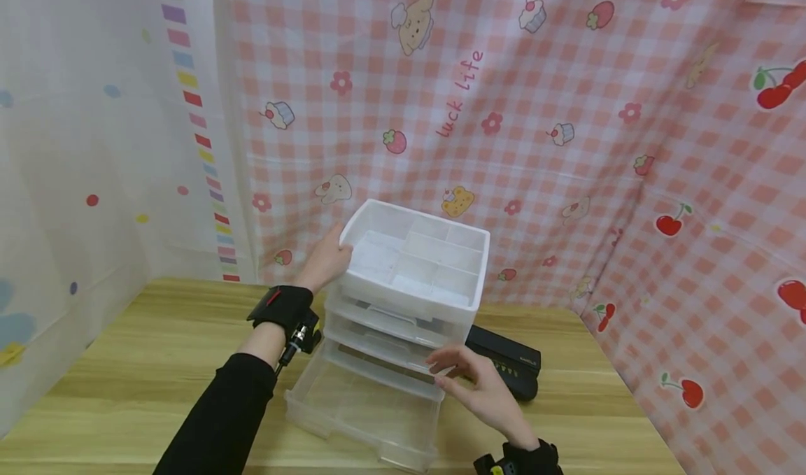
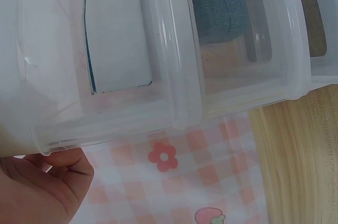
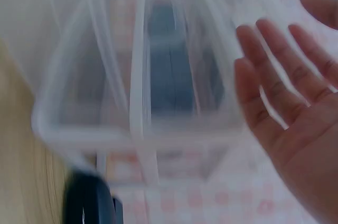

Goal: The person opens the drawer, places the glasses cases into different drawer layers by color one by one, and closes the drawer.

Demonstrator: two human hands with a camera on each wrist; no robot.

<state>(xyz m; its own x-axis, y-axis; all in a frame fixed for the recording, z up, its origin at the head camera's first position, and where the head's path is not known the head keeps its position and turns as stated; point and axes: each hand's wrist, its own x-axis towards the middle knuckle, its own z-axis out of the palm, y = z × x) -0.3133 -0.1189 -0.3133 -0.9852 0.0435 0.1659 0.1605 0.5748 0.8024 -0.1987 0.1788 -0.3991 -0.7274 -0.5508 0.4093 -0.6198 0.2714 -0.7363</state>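
A white, translucent plastic drawer unit (image 1: 384, 289) with a compartmented top tray (image 1: 418, 300) stands on the table, its bottom drawer (image 1: 365, 391) pulled out toward me. At the unit's upper left corner, my left hand (image 1: 324, 258) grips the rim, thumb on the near side. My right hand (image 1: 481, 387) hovers by the unit's right front, fingers loosely bent and holding nothing. In the left wrist view, a white flat piece with a dark blue edge (image 2: 119, 39) and a blue fabric-like item (image 2: 219, 7) show through the clear plastic.
Behind the unit on the right lies a black elongated device (image 1: 506, 356) on the wooden table (image 1: 182, 363). A pink checked cloth (image 1: 378, 97) hangs at the back and right, and a white dotted cloth (image 1: 82, 153) hangs at the left.
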